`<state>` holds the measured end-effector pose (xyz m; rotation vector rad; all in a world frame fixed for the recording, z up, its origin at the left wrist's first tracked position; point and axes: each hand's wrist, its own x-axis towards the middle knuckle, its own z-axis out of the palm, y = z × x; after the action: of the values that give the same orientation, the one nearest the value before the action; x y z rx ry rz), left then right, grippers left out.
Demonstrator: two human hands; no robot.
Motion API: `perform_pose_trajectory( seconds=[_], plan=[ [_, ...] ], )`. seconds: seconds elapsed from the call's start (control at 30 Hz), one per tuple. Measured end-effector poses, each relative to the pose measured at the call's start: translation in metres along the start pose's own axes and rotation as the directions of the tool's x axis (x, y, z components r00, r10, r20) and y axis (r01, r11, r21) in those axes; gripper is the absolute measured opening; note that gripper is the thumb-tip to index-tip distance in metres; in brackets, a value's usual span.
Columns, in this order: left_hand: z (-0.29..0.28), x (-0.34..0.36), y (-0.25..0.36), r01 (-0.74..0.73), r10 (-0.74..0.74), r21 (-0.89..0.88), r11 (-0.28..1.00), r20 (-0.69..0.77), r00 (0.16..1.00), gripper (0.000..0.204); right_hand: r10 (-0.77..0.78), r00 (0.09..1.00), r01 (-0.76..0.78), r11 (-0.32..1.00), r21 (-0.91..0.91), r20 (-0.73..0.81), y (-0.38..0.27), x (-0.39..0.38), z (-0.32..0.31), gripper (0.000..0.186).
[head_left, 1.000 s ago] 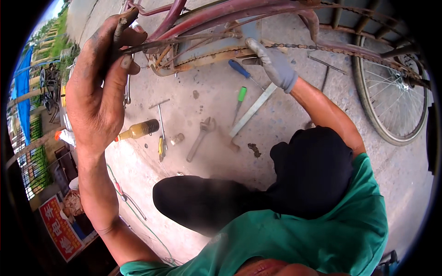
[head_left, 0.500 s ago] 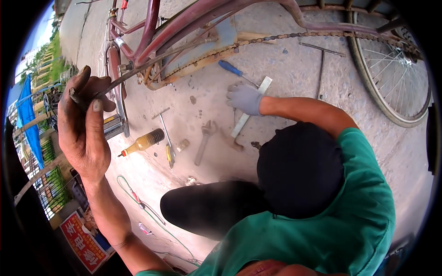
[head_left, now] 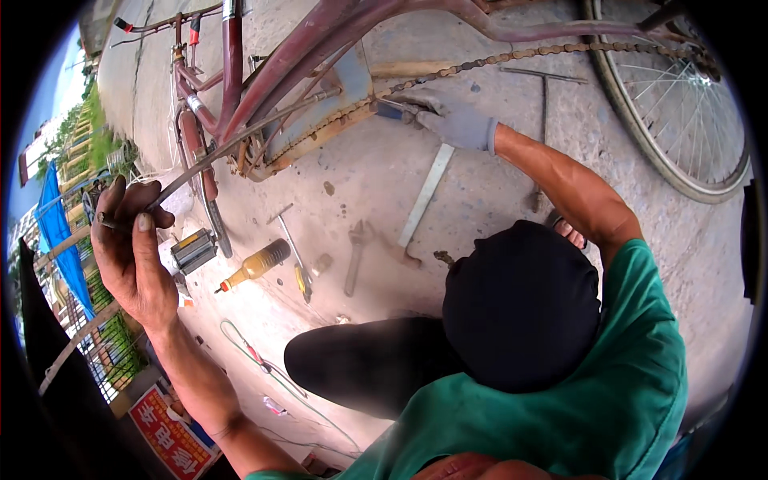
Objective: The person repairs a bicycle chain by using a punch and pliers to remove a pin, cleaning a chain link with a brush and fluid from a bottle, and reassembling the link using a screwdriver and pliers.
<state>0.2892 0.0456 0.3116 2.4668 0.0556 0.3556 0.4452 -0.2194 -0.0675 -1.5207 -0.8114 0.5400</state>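
Note:
My bare left hand (head_left: 136, 248) grips one end of a long thin metal rod (head_left: 232, 138). The rod slants up to the right, its far end in front of the blue-grey chain guard (head_left: 350, 74) of a maroon bicycle (head_left: 320, 36). My right hand (head_left: 456, 124), in a grey glove, closes round a screwdriver (head_left: 392, 110) with a blue handle; the fingers hide most of its shaft. This hand is just below the rusty chain (head_left: 496, 58). On the ground under it lies a hammer (head_left: 426, 196) with a pale flat handle.
An adjustable wrench (head_left: 355, 258), a yellow-handled tool (head_left: 303, 282) and a bottle of amber liquid (head_left: 260, 264) lie on the concrete. A pedal (head_left: 194, 252) stands beside my left hand. A T-handled tool (head_left: 546, 120) lies near the wheel (head_left: 640, 120). My knee (head_left: 352, 364) juts in below.
My right hand has moved up and taken hold of the blue-handled screwdriver, lifting it off the ground. The left hand still grips the rod; the whole view has shifted slightly.

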Motion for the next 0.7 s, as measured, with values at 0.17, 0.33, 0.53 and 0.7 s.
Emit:
perform_pose_trajectory(
  seconds=[0.17,0.33,0.53,0.7],
  plan=[
    [-0.002,0.002,0.001,0.016,-0.016,0.0,1.0,-0.007,1.0,0.04,0.147,0.971,-0.053,0.9,-0.432,0.187,-0.008,0.039,-0.01,0.04],
    [-0.001,0.005,0.0,0.029,-0.028,0.042,0.999,-0.014,0.999,0.039,-0.102,0.989,0.14,0.885,-0.443,0.11,0.002,0.056,0.01,0.032],
    [-0.004,0.006,-0.004,0.028,-0.027,0.055,0.998,-0.023,0.999,0.036,0.077,0.989,-0.113,0.942,0.315,0.123,-0.049,0.063,0.001,0.035],
    [0.0,0.005,-0.003,0.036,-0.033,0.05,0.998,-0.06,0.998,0.034,0.106,0.992,-0.121,0.943,0.311,0.065,-0.05,0.069,0.006,0.036]
  ],
)
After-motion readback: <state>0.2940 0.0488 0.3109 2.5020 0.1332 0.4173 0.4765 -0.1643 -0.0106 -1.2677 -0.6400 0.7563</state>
